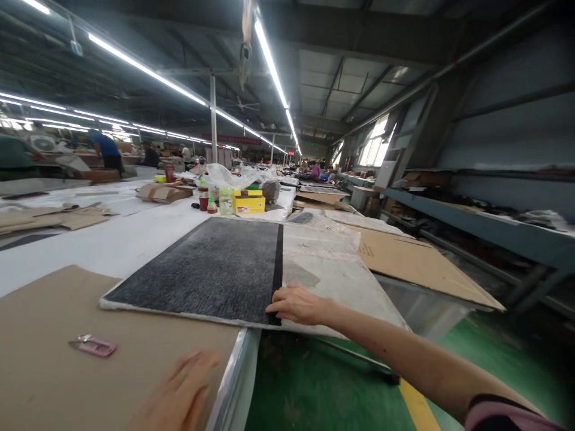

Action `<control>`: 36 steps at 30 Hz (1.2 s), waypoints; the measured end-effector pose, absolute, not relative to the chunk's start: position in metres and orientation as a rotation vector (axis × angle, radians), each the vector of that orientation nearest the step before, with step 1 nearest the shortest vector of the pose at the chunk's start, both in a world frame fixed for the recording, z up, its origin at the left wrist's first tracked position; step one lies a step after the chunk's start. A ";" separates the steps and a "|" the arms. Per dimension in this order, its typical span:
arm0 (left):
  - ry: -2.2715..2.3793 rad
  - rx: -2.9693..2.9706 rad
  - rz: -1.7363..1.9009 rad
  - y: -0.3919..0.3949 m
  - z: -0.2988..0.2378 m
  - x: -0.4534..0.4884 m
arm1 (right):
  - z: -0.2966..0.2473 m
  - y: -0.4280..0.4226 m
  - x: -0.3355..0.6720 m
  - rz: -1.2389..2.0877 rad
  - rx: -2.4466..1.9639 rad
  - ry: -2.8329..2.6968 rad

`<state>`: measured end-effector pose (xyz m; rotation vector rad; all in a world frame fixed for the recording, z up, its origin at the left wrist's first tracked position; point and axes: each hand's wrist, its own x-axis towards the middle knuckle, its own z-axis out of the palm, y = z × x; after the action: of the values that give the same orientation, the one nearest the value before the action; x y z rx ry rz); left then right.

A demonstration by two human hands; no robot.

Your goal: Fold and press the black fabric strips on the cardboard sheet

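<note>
A dark grey, short-piled sheet (211, 263) with a pale edge lies across the table. Along its right side runs a black strip (277, 269), which borders a whitish sheet (345, 287). My right hand (299, 304) reaches in from the right and rests at the near end of the black strip, its fingers pointing left and lying on it. Lower down, my left hand (182, 389) is over brown board (148, 341) near the table edge, blurred, with its fingers stretched out and nothing visible in them. Pink-handled thread snips (93, 345) lie on the board to its left.
Behind the dark sheet stand a yellow box (249, 202), small bottles (212, 205) and a plastic bag (233, 176). Cardboard (413, 257) lies at the right. Green floor (314, 383) shows below the table edge. People (108, 149) work at far tables.
</note>
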<state>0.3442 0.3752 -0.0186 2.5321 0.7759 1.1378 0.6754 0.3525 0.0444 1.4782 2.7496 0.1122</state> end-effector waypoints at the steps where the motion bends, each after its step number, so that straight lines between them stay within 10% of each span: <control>1: 0.748 2.556 0.980 0.375 -0.014 0.366 | 0.041 0.354 0.676 0.131 1.457 2.762; 25: 0.854 2.686 0.675 0.388 -0.048 0.462 | 0.029 0.376 0.696 0.078 1.182 2.986; 36: 0.870 2.806 0.762 0.385 -0.059 0.462 | 0.026 0.397 0.735 -0.528 2.566 3.147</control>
<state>0.4618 0.3854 -0.0588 2.8059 0.8700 0.7618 0.7354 0.3968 0.0255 2.5662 3.1469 -0.5276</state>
